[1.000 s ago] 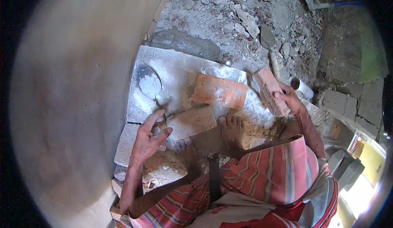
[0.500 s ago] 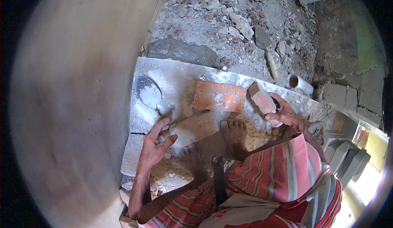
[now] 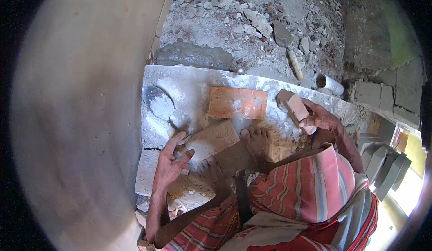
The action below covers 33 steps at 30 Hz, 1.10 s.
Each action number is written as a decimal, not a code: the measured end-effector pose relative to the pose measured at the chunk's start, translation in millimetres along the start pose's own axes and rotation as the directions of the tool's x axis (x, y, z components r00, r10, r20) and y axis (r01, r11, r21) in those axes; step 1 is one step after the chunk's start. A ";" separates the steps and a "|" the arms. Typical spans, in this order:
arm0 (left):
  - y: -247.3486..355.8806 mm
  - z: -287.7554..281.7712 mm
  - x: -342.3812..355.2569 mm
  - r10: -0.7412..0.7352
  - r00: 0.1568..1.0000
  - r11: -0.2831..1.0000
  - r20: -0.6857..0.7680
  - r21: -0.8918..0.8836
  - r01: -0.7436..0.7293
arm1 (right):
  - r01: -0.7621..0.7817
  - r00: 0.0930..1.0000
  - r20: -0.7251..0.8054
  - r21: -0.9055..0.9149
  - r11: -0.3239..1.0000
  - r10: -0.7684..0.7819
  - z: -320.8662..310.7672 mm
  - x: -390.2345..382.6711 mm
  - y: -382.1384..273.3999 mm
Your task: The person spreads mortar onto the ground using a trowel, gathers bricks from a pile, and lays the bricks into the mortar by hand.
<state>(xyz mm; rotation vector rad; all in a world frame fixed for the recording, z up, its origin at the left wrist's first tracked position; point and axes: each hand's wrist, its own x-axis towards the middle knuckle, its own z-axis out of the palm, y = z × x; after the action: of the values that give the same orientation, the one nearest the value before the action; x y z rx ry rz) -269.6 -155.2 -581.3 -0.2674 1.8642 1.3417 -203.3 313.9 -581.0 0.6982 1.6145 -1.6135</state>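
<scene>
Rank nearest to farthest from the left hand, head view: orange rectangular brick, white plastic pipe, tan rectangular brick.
1. Tan rectangular brick, just right of the left hand.
2. Orange rectangular brick, farther right, ahead.
3. White plastic pipe, rightmost of the three.

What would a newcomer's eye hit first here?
Probably the bright orange brick lying flat near the middle of the pale slab. Next, the paler brick in the right hand, just right of it. The red striped cloth over the lap, lower centre, also stands out.
</scene>
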 end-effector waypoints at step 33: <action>9.3 7.0 -3.4 -0.210 0.976 0.978 0.065 0.016 0.209 | 0.286 0.838 0.267 -0.958 -0.034 -0.477 132.4 115.0 -24.3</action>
<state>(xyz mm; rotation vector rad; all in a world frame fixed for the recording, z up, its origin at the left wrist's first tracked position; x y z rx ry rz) -269.4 -146.2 -573.1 -0.3985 1.7342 1.1835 -273.6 167.3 -651.2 -0.5117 2.6415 -0.2743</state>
